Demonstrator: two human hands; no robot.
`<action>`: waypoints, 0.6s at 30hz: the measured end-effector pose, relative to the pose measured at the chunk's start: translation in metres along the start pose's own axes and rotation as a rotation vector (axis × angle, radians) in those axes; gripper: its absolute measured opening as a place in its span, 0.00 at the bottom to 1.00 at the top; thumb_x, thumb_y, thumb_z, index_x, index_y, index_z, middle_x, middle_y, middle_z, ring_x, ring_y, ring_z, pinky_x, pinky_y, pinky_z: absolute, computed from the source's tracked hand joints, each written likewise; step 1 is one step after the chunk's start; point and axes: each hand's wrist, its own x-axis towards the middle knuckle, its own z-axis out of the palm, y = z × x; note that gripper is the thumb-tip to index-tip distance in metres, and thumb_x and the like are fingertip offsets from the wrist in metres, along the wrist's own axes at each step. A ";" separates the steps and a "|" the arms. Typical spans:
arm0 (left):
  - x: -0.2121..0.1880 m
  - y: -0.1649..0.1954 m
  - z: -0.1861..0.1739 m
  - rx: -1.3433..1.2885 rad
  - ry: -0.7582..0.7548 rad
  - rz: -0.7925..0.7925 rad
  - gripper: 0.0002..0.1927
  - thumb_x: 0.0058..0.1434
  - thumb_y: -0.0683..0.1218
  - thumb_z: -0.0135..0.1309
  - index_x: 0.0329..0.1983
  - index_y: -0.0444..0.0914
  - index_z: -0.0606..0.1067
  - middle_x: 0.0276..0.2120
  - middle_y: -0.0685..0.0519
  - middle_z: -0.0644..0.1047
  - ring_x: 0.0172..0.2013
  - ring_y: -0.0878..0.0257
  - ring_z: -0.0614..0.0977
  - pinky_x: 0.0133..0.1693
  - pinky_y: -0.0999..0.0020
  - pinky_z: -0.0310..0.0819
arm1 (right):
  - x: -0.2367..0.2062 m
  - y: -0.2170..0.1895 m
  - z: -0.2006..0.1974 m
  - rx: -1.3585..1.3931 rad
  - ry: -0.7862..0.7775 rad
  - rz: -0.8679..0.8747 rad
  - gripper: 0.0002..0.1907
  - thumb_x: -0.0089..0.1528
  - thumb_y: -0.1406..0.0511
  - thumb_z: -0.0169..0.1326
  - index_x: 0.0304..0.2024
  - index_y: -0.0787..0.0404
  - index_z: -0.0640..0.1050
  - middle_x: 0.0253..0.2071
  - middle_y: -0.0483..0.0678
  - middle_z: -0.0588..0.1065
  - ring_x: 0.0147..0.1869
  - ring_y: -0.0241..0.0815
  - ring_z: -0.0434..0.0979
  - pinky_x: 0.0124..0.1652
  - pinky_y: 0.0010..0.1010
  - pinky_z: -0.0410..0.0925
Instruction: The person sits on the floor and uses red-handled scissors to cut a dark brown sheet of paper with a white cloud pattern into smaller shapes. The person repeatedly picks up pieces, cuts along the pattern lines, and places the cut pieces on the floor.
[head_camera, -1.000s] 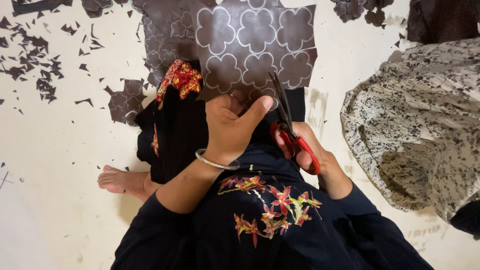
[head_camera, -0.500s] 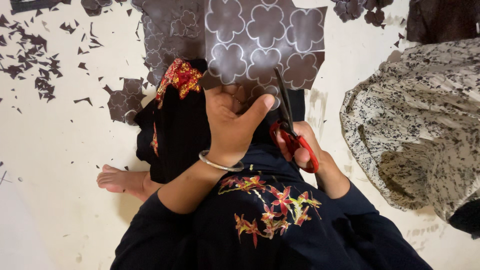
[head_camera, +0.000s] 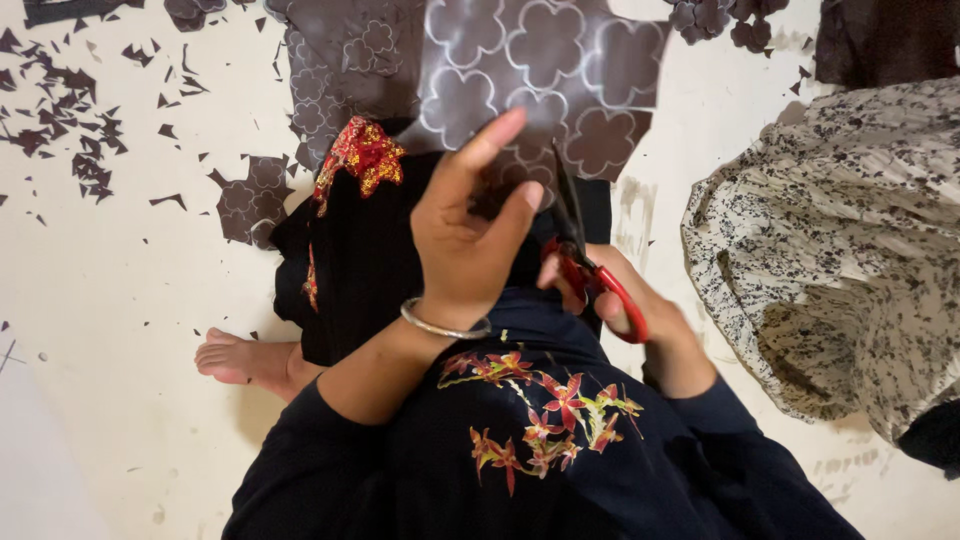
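Our left hand (head_camera: 465, 235) pinches the dark flower-patterned fabric (head_camera: 540, 85) just above it while our right hand (head_camera: 625, 305), closed on the red-handled scissors (head_camera: 585, 260) beside it, cuts upward, with many scraps (head_camera: 60, 130) already strewn far left and most flower shapes apparently still uncut.

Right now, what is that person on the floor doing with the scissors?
A person sits on the pale floor cutting a dark fabric piece with pale flower outlines. The left hand holds the fabric up by its lower edge, while the right hand works red-handled scissors into it. Small dark scraps lie scattered to the left, and a speckled cloth lies to the right.
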 end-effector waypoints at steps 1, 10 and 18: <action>0.005 0.004 -0.004 0.021 0.009 -0.005 0.24 0.67 0.32 0.58 0.65 0.35 0.71 0.45 0.59 0.75 0.41 0.76 0.77 0.46 0.83 0.73 | -0.001 -0.007 -0.005 0.008 -0.060 0.016 0.57 0.46 0.21 0.44 0.46 0.64 0.75 0.29 0.40 0.68 0.32 0.33 0.69 0.33 0.25 0.65; 0.030 0.017 -0.043 0.496 -0.108 0.179 0.28 0.65 0.31 0.59 0.67 0.40 0.72 0.38 0.59 0.71 0.35 0.74 0.70 0.39 0.82 0.67 | -0.021 -0.056 -0.052 -0.285 -0.235 -0.007 0.58 0.50 0.20 0.36 0.47 0.63 0.79 0.23 0.41 0.71 0.27 0.34 0.75 0.30 0.25 0.68; 0.028 0.028 -0.032 0.259 -0.203 -0.027 0.30 0.63 0.31 0.58 0.69 0.40 0.73 0.37 0.61 0.68 0.34 0.76 0.69 0.40 0.81 0.68 | -0.016 -0.077 -0.061 -0.491 -0.226 0.155 0.56 0.47 0.21 0.36 0.40 0.63 0.79 0.19 0.43 0.67 0.21 0.39 0.69 0.23 0.33 0.61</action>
